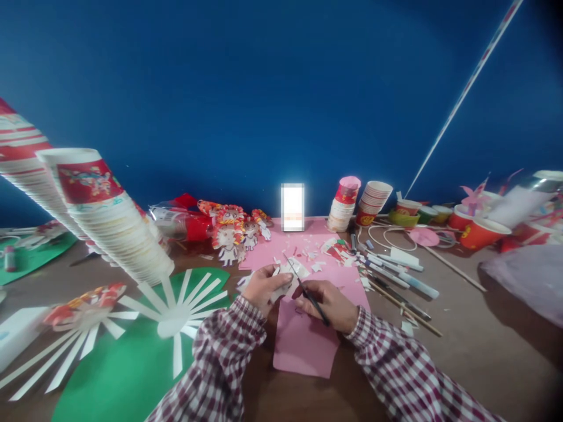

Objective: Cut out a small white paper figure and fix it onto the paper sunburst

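My left hand (263, 287) is closed on a small white paper cutout (294, 271), holding it over a pink paper sheet (308, 346). My right hand (329, 306) is closed round a pair of black-handled scissors (303, 287), whose blades point up and left into the cutout. Both hands meet at the middle of the brown table (461, 351). Small paper scraps (314, 258) lie on the pink sheet just beyond them.
Tall leaning stacks of paper cups (109, 217) stand at the left, above a green sheet (123, 363) with white cut cup strips. Paper doll figures (231, 234), a lit phone (292, 206), short cup stacks (347, 205), several pens (396, 269) and red bowls (481, 233) lie behind and right.
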`<state>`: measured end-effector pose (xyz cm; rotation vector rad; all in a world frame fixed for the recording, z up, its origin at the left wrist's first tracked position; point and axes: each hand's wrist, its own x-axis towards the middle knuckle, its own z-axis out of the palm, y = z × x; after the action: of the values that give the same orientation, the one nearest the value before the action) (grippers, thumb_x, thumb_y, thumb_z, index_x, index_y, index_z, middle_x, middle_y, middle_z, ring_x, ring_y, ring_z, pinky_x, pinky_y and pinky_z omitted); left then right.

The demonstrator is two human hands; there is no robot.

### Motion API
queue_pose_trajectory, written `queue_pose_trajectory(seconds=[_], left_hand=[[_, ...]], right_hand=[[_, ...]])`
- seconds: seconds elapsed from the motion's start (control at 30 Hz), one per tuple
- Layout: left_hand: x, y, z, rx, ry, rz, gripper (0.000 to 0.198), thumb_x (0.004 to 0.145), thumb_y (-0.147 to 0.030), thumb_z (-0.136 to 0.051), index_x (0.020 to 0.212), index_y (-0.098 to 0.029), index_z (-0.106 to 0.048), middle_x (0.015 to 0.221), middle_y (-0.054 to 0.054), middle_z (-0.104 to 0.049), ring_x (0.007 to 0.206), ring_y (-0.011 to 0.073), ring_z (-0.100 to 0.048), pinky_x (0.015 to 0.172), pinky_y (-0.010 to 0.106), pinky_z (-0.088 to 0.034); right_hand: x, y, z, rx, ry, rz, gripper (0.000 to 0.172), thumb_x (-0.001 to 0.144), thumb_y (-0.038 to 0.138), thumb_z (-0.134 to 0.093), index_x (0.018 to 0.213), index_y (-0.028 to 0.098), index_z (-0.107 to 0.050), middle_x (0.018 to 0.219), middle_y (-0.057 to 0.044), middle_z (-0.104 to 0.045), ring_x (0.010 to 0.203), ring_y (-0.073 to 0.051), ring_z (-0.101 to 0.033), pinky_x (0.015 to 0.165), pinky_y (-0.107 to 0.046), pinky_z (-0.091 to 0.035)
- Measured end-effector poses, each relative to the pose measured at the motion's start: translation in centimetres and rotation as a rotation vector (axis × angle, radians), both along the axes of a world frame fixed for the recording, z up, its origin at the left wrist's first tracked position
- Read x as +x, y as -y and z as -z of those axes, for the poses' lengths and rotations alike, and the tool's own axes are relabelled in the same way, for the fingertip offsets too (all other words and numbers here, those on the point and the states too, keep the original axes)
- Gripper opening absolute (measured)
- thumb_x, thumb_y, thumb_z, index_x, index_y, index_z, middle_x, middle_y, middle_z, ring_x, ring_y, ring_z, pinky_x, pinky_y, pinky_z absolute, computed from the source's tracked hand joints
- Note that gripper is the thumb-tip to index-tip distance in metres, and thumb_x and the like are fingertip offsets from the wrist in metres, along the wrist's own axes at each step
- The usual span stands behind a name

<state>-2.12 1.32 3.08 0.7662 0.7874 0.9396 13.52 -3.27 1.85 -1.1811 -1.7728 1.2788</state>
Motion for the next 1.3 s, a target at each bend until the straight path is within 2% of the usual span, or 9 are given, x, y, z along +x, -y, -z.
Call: queue_pose_trajectory(seconds=[0.23,0.4,0.53,0.63,0.9,1.3], left_hand=[[-0.35,-0.30,0.30,0.031,-0.122,-0.042,0.029,0.045,-0.021,-0.076,0.063,-0.010,-0.057,0.049,-0.001,-0.055,0.039,0.0066,-0.048,0.040,0.019,-0.037],[-0.39,-0.28,0.18,0.073,-0.153,-0.040,0.035,0.046,-0.020,-0.075,0.073,-0.012,-0.055,0.054,-0.001,-0.057,0.042,0.0072,-0.050,0.043,0.020,-0.040],[-0.36,-0.23,0.00,0.094,-0.185,-0.085,0.040,0.045,-0.019,-0.075,0.077,-0.014,-0.051,0.058,-0.002,-0.057,0.045,0.0071,-0.051,0.046,0.021,-0.044],[-0.37,-0.31,0.10,0.130,-0.208,-0.064,0.039,0.047,-0.021,-0.075,0.077,-0.015,-0.050,0.061,-0.001,-0.058,0.047,0.0074,-0.052,0.047,0.021,-0.044],[-0.33,-0.30,0.03,0.145,-0.227,-0.056,0.039,0.048,-0.022,-0.074,0.078,-0.015,-0.049,0.059,-0.002,-0.057,0.047,0.0067,-0.051,0.048,0.021,-0.045],[-0.41,-0.27,0.25,0.134,-0.204,-0.052,0.042,0.050,-0.022,-0.073,0.080,-0.015,-0.045,0.056,-0.004,-0.055,0.044,0.0062,-0.050,0.044,0.019,-0.043]], right_hand=[[0.34,-0.14,-0.08,-0.012,0.047,-0.006,0.035,0.071,0.046,-0.057,0.084,0.013,-0.060,0.057,0.002,-0.051,0.047,-0.008,-0.044,0.043,-0.018,-0.034],[0.25,-0.11,0.05,0.003,0.085,0.009,0.035,0.071,0.046,-0.058,0.083,0.013,-0.059,0.058,0.001,-0.051,0.049,-0.009,-0.046,0.044,-0.018,-0.035],[0.19,-0.12,0.13,-0.055,0.007,-0.011,0.035,0.072,0.046,-0.056,0.085,0.014,-0.058,0.056,0.002,-0.049,0.048,-0.009,-0.046,0.044,-0.018,-0.035],[0.10,-0.11,0.05,-0.076,-0.049,-0.028,0.036,0.074,0.046,-0.053,0.086,0.013,-0.056,0.057,0.002,-0.048,0.049,-0.008,-0.046,0.045,-0.018,-0.036],[0.10,-0.09,-0.18,-0.003,-0.021,-0.028,0.035,0.074,0.045,-0.054,0.087,0.013,-0.057,0.058,0.003,-0.044,0.051,-0.007,-0.039,0.045,-0.017,-0.031],[0.09,0.01,-0.11,-0.027,0.016,0.015,0.032,0.072,0.044,-0.057,0.081,0.013,-0.057,0.052,0.005,-0.039,0.044,-0.006,-0.033,0.041,-0.017,-0.026]])
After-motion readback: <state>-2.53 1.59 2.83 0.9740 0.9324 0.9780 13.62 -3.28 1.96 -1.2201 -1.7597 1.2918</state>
